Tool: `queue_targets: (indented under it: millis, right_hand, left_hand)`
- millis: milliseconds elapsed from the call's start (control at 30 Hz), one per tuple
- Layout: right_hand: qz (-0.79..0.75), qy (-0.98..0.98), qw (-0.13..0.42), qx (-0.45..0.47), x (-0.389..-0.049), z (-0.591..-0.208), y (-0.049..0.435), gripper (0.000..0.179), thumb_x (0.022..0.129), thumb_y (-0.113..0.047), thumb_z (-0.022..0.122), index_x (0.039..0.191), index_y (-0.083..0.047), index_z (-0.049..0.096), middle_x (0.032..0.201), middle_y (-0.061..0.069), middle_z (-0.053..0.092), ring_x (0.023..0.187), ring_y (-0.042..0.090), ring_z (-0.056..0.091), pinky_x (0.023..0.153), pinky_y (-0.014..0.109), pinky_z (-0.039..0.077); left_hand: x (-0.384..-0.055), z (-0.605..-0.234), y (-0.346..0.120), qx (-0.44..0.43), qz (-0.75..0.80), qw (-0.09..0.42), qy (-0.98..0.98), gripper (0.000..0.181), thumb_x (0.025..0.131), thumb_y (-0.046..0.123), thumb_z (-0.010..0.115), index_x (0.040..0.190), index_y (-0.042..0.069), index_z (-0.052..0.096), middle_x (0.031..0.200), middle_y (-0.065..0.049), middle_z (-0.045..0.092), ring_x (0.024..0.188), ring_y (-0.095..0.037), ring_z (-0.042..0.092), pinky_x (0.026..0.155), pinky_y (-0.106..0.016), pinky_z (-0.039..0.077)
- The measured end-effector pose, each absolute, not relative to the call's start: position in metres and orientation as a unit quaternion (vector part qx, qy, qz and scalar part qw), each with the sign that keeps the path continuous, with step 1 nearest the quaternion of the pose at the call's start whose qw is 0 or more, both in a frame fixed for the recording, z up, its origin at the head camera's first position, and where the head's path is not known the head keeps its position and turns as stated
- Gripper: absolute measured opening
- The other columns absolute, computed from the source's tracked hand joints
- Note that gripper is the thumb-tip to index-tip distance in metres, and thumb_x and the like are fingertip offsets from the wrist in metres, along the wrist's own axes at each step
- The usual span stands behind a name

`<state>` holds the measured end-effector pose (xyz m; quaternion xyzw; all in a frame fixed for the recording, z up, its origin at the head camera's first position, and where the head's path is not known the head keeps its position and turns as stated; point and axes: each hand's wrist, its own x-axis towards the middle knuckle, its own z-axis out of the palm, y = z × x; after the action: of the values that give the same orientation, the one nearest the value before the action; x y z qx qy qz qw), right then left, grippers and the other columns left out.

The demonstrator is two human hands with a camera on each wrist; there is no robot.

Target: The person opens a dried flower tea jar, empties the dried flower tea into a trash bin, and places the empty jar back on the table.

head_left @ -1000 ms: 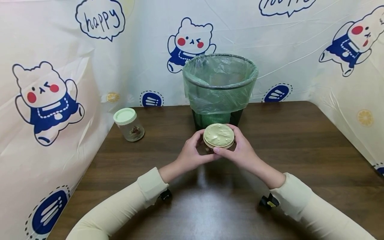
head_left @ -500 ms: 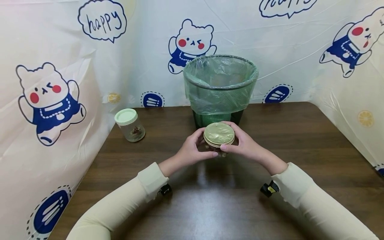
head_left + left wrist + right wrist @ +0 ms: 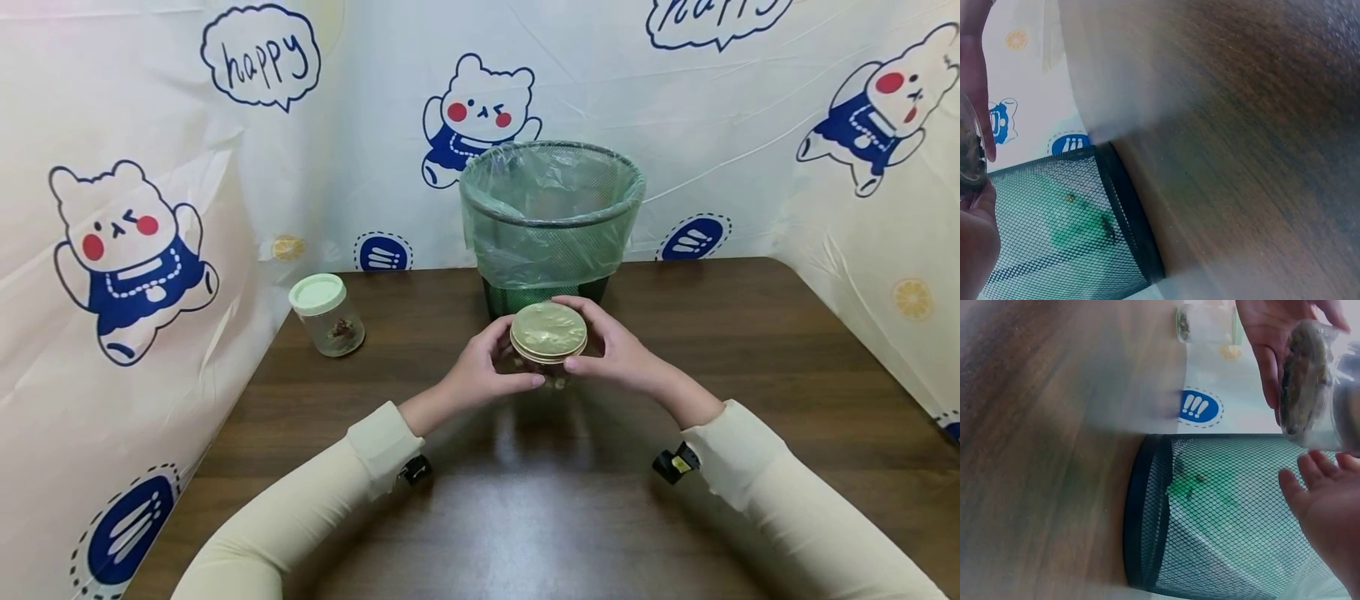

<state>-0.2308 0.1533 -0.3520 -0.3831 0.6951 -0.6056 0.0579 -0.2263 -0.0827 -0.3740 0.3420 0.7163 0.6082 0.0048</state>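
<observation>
A small clear jar with a crinkled pale gold lid (image 3: 548,329) is between both hands, over the table in front of the bin. My left hand (image 3: 480,367) grips its left side, the thumb along the front. At the lid's right edge, my right hand (image 3: 618,346) holds it with the thumb in front and the fingers behind. Brownish bits show through the jar's clear wall (image 3: 1307,384) in the right wrist view, where the right fingertips (image 3: 1310,465) are right at the jar. In the left wrist view only the jar's edge (image 3: 971,147) shows.
A black mesh bin (image 3: 551,221) with a green plastic liner stands at the back, just beyond the hands. Another clear jar (image 3: 330,321), with a mint green lid and dark bits inside, stands at the back left. A printed curtain (image 3: 300,192) surrounds the wooden table (image 3: 525,517).
My right thumb has slid rightward along the jar's front edge, and the right hand has shifted slightly right and back. The left hand keeps its grip almost in place.
</observation>
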Motion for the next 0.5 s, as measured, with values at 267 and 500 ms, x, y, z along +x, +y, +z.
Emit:
queue_targets:
  millis: [267,500]
  right_hand:
    - [-0.584,0.756,-0.047,-0.292,-0.212,-0.355,0.147,0.077,0.085,-0.025,0.076,0.144,0.0,0.034,0.138,0.017,0.045,0.122,0.024,0.045,0.1,0.026,0.037]
    - [-0.564,0.795,-0.09,-0.203,-0.194,-0.357,0.13,0.083,0.08,-0.016,0.078,0.146,-0.001,0.03,0.137,0.014,0.044,0.123,0.026,0.044,0.102,0.048,0.035]
  left_hand:
    - [-0.215,-0.358,-0.079,0.329,0.606,-0.025,0.724,0.073,0.073,-0.008,0.079,0.136,-0.009,0.042,0.129,-0.022,0.055,0.116,-0.026,0.057,0.1,-0.041,0.044]
    - [-0.205,-0.346,-0.076,0.334,0.577,-0.07,0.742,0.069,0.073,-0.006,0.079,0.132,-0.011,0.044,0.125,-0.023,0.058,0.114,-0.025,0.058,0.097,-0.043,0.046]
